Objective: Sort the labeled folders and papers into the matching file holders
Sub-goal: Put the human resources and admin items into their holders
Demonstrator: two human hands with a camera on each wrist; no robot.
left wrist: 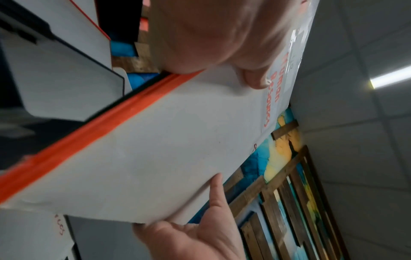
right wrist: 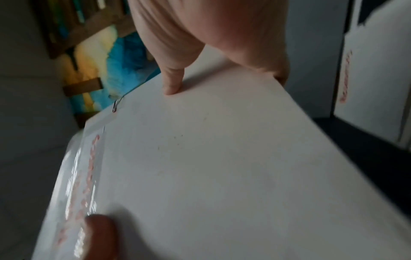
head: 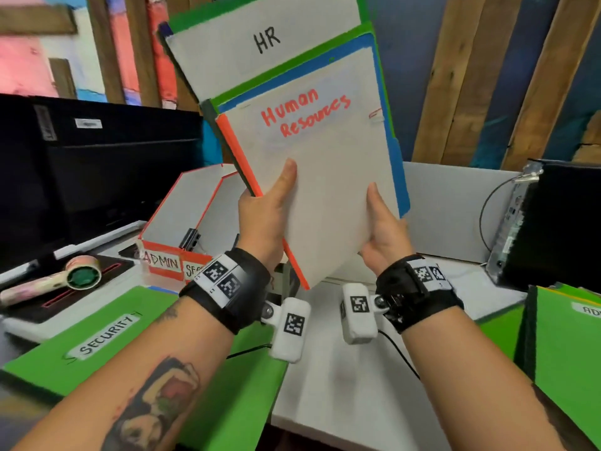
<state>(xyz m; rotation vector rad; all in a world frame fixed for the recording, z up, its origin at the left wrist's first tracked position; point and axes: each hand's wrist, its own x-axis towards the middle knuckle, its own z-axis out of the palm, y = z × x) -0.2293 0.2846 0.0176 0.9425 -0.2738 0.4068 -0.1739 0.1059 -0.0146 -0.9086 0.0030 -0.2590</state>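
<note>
both hands point(head: 266, 219) pinch papers' point(head: 325, 190) lower edges — tilted, aloft.

"HR" is read on the rear white sheet point(head: 260, 40), "Human Resources" on the front sheet point(head: 312, 164), "SECURITY" on a green folder point(head: 136, 346), and "ADMIN" on the file holder point(head: 162, 263).

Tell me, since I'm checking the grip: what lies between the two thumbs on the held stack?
Only bare white paper: the Human Resources sheet spans from the left hand to the right hand, clearest in the head view.
</note>
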